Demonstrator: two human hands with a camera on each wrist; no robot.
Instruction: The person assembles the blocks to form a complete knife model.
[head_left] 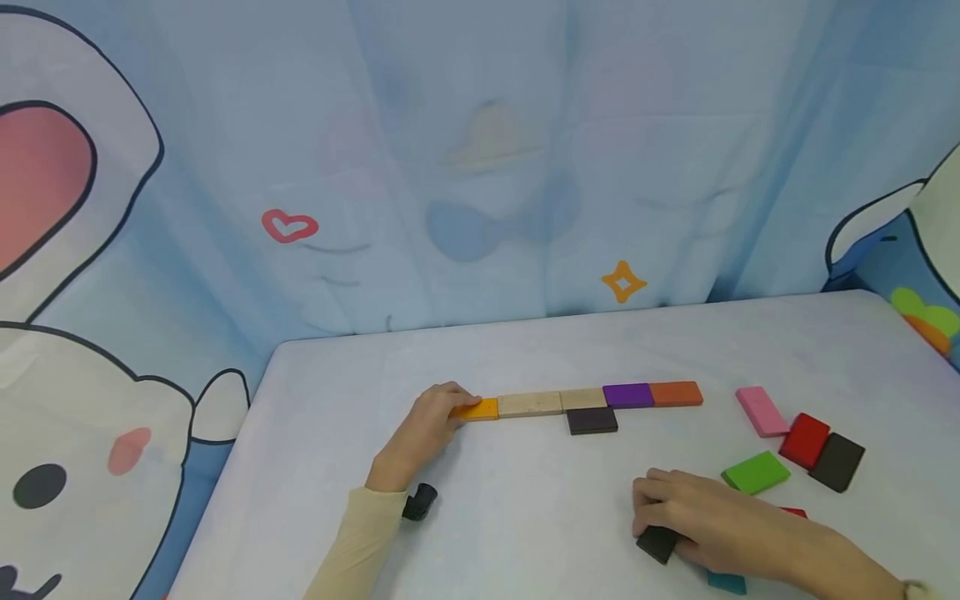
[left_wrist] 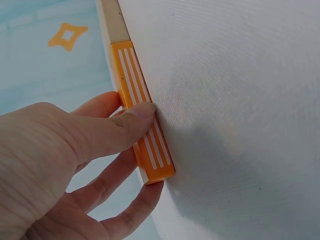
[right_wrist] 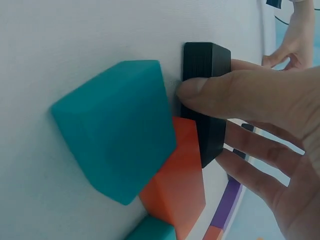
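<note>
My left hand (head_left: 425, 429) pinches an orange-yellow block (left_wrist: 125, 70) with white stripes, its thumb on the striped side. This block is the left end of a flat row: two plain wooden blocks (head_left: 529, 404), a purple block (head_left: 628, 395) and an orange-brown block (head_left: 677, 393). A dark block (head_left: 592, 421) lies along the row's near side. At the lower right, my right hand (head_left: 716, 521) grips a black block (right_wrist: 195, 60) between thumb and fingers. Beside it in the right wrist view are a teal block (right_wrist: 115, 125) and an orange-red block (right_wrist: 185, 175).
Loose pink (head_left: 762, 412), red (head_left: 805, 441), dark (head_left: 837, 462) and green (head_left: 756, 473) blocks lie at the right. My right forearm partly covers another red block (head_left: 795, 512). A printed blue curtain (head_left: 465, 292) hangs behind the white-covered table (head_left: 510, 492).
</note>
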